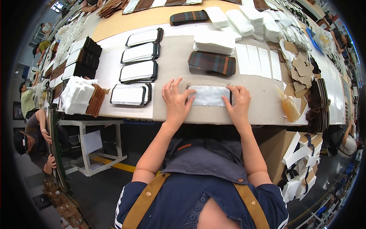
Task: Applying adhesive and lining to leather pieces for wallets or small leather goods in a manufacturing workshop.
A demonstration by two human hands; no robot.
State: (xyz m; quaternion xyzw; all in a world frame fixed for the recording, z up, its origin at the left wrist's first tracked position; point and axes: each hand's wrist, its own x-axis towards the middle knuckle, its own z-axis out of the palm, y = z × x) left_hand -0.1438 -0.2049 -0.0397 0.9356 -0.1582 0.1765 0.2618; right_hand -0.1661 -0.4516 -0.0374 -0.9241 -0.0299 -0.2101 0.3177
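A white, slightly fuzzy rectangular pad (209, 96) lies flat near the table's front edge. A dark strip of fabric shows along its right end. My left hand (176, 100) has its thumb and index finger on the pad's left end, the other fingers spread out. At the right end, my right hand (239, 102) has its thumb on the pad and its fingertips bent at the far corner. Just beyond lies a stack of brown plaid fabric pieces (211, 63), with a stack of white pads (214, 42) behind it.
Dark-edged white stacks (131, 94) stand in a column to the left. Further left are white cloth pieces (77, 95) beside brown ones (97, 100). On the right stand a bottle of amber liquid (290, 108), cardboard scraps (301, 76) and white strips (253, 61). Other people work at the sides.
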